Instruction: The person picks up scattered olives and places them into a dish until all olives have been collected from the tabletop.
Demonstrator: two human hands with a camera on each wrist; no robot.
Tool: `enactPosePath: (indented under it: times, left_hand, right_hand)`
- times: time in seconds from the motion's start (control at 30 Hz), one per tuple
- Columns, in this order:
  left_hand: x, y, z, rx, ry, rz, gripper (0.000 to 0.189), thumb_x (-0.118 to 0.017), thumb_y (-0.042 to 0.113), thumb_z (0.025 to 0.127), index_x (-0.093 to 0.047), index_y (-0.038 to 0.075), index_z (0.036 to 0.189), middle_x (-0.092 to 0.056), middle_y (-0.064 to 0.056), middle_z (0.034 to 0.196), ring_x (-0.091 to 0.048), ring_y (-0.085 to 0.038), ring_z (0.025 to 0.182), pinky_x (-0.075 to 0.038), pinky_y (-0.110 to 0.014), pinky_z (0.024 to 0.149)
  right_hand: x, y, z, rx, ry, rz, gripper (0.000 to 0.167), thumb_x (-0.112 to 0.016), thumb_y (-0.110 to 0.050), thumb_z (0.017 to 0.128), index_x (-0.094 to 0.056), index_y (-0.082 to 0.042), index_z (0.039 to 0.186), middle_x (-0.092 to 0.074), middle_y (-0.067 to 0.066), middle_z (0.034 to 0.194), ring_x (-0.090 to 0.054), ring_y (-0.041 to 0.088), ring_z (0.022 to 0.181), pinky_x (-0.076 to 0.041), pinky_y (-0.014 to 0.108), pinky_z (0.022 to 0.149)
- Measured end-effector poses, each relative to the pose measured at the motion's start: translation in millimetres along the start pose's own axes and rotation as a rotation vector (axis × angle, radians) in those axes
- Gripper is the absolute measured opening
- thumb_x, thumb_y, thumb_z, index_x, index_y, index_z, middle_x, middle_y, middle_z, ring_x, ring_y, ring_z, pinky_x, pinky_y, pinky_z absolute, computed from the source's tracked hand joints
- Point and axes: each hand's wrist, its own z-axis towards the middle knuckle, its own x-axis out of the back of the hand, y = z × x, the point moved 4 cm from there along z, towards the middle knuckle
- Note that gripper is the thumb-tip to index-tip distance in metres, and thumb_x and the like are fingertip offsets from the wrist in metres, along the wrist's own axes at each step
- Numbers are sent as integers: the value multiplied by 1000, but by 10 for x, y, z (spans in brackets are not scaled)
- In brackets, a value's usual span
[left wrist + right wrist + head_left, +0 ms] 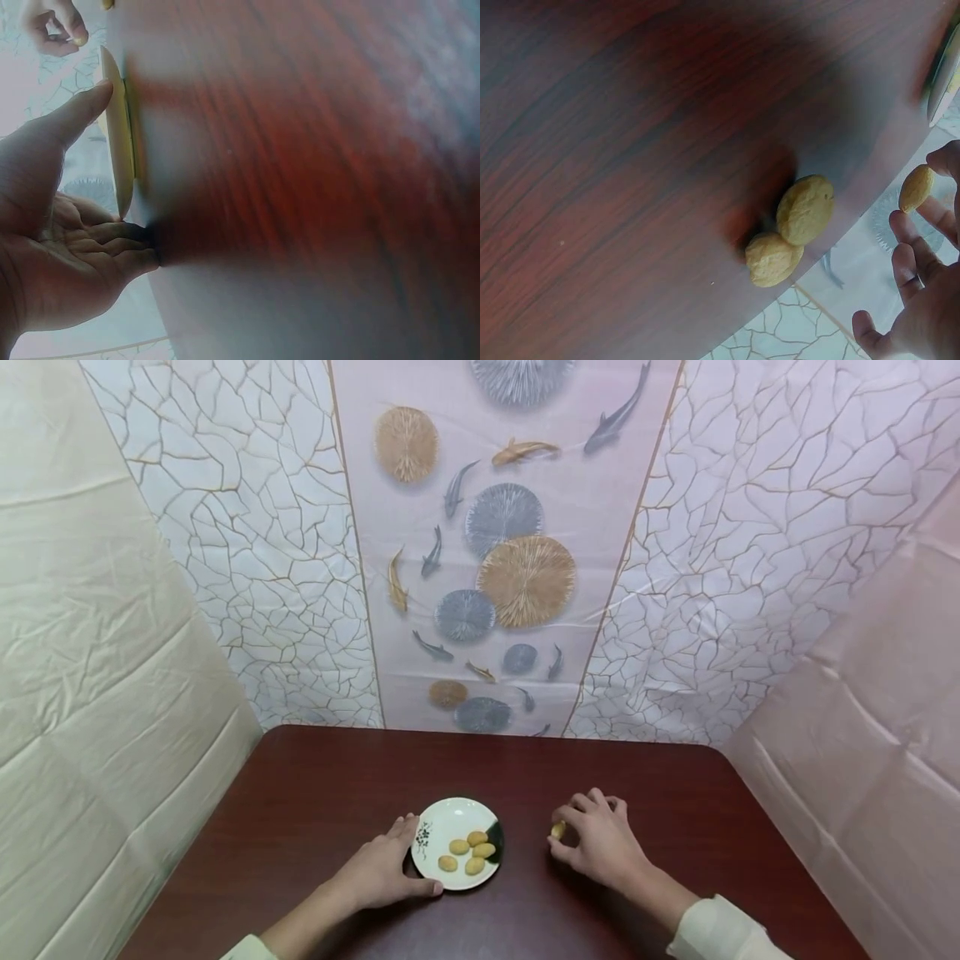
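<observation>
A small round plate [453,818], white with a dark green patch and a dark plant print, carries several oval golden-brown biscuit-like pieces [459,847]. My left hand [381,870] holds this plate at its left side, thumb on the near rim and fingers along the far-left rim. To the right of the plate, my right hand [600,842] pinches one such biscuit [916,188] between thumb and fingertips, above the table. Two more biscuits [805,210] lie touching each other on the table in the right wrist view; the right hand hides them in the head view.
The dark red-brown wooden table [337,777] has rounded far corners. Behind it hangs a patterned cloth [525,581] with fish and round motifs. Pale cloth walls [90,693] close off the left and right sides.
</observation>
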Motion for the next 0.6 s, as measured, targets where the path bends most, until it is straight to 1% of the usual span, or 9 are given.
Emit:
enactPosePath:
  times: [0.13, 0.33, 0.5, 0.6]
  left_hand:
    - [5, 7, -5, -3, 0, -2, 127, -90, 67, 83, -33, -5, 171, -38, -33, 174, -44, -55, 158, -42, -73, 122]
    - [17, 21, -13, -12, 9, 1, 127, -90, 66, 83, -33, -7, 170, -38, -34, 173, -43, -53, 159, -42, -73, 122]
    - [18, 23, -17, -12, 7, 0, 127, -90, 66, 83, -33, -7, 170, -38, -34, 173, -42, -52, 160, -42, -73, 123]
    - [13, 15, -13, -9, 5, -4, 127, -90, 67, 83, -33, -7, 170, -38, -33, 174, -41, -52, 161, -41, -73, 123]
  right_hand:
    - [-26, -52, 0, 27, 26, 9, 21, -94, -36, 84, -78, -26, 95, -69, -10, 97, -54, 15, 93, -50, 70, 94]
    - [-37, -160, 32, 63, 42, 73, 21, -94, -33, 84, -77, -27, 94, -67, -10, 96, -53, 12, 93, -49, 68, 96]
    - [-21, -265, 75, 107, 60, 114, 21, -95, -31, 85, -77, -25, 95, -68, -9, 96, -53, 11, 93, -49, 69, 96]
    - [-6, -321, 101, 119, 61, 128, 21, -94, -31, 86, -78, -25, 97, -69, -8, 96, -54, 12, 94, -50, 70, 96]
